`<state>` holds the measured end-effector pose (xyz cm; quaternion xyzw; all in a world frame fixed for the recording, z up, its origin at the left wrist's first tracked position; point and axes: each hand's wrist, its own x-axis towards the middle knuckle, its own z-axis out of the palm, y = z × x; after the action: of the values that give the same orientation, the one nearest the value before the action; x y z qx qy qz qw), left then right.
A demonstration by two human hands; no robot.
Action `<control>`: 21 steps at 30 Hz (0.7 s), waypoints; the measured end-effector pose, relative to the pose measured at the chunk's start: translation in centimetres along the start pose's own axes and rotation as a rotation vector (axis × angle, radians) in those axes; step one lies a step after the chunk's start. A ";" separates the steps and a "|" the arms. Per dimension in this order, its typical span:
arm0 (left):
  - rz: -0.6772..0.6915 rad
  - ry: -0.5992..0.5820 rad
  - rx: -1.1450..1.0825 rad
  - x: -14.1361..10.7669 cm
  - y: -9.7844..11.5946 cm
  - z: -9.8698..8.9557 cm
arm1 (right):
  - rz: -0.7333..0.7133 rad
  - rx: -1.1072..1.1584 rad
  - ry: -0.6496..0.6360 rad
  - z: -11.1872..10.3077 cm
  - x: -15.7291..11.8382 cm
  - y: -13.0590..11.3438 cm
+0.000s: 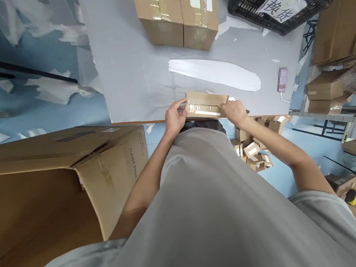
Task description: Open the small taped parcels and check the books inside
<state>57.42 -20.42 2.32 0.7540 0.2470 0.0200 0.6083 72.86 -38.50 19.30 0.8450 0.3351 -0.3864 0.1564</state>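
A small cardboard box with clear tape along its top lies at the table's near edge, in front of my body. My left hand grips its left end, thumb and fingers around the corner. At the box's right end, my right hand is closed in a fist against the taped seam. A slim tool's dark end pokes out behind this fist; the rest of it is hidden in the hand. A small white piece shows just above the right hand.
On the grey table lie a long white strip and a phone-like object with a cable. Two taped cartons and a black crate stand behind. A big open carton is at left; small boxes lie on the floor.
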 end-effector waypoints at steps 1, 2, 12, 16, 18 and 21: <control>-0.008 0.003 -0.007 0.0 -0.2 0.1 | 0.052 -0.049 -0.020 0.3 -0.6 1.3; -0.014 0.006 -0.015 0.1 -0.4 0.3 | 0.094 -0.098 -0.034 0.6 -1.3 2.6; -0.060 0.066 -0.046 -0.3 -1.9 1.6 | 0.192 0.042 0.114 2.8 -5.2 7.7; -0.073 0.096 -0.056 -0.3 -2.2 2.0 | 0.307 0.403 0.286 6.9 -2.4 11.4; -0.103 0.161 -0.073 -0.3 -2.2 1.9 | 0.362 0.693 0.268 9.5 0.2 12.7; -0.215 0.362 -0.100 -0.1 -2.2 0.6 | 0.380 1.122 0.252 12.3 4.0 13.0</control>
<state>56.82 -20.72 0.15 0.6763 0.4297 0.1023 0.5895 76.99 -52.61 8.27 0.8828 -0.0605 -0.3664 -0.2877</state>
